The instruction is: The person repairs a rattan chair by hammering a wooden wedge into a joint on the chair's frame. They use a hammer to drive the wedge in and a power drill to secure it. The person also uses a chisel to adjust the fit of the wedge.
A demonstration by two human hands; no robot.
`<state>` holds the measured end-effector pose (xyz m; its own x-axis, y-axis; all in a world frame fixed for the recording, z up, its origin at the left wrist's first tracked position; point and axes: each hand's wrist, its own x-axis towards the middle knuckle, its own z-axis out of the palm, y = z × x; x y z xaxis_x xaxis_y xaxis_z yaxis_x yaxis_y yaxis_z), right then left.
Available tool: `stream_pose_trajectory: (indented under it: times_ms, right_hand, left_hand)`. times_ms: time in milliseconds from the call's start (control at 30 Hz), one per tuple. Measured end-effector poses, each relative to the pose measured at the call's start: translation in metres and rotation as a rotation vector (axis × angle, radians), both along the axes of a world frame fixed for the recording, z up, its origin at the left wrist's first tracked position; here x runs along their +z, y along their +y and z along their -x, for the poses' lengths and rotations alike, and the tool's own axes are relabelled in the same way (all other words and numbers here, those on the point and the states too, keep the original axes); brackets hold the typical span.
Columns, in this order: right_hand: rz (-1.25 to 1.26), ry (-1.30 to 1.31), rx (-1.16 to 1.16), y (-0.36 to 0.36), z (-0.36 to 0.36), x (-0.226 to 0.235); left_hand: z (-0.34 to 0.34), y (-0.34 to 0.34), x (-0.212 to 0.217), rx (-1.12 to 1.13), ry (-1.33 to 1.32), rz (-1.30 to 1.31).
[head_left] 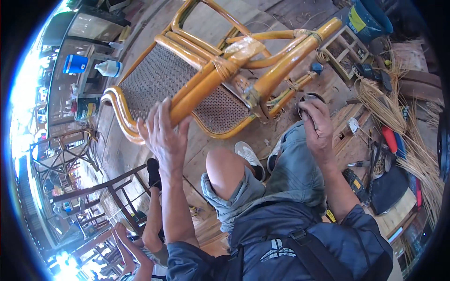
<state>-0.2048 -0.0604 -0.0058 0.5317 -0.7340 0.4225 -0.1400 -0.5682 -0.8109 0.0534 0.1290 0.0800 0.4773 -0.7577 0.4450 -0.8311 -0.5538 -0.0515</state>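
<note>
Rattan chair [197, 79] lies tipped toward you, its leg clasped in your left hand [164, 136] for steadiness, while your right hand [316, 124] pinches a small dark roll [307, 99].

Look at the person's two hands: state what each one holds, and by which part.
The left hand grips the rattan chair by one of its thick frame poles. The right hand closes on a small round object at its edge; its kind cannot be told.
</note>
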Motion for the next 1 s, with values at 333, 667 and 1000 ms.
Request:
stream_pose_trajectory:
  times_ms: [333, 667, 1000]
  right_hand:
    - [0.263, -0.021, 0.148, -0.018, -0.09, 0.041]
    - [0.293, -0.096, 0.06, -0.018, -0.186, 0.057]
    - [0.726, -0.081, 0.003, -0.019, -0.254, 0.068]
  left_hand:
    - [-0.101, -0.014, 0.035, 0.006, -0.118, 0.183]
    - [-0.175, -0.019, 0.058, -0.036, 0.005, 0.231]
    - [-0.23, -0.022, 0.063, 0.041, 0.05, 0.162]
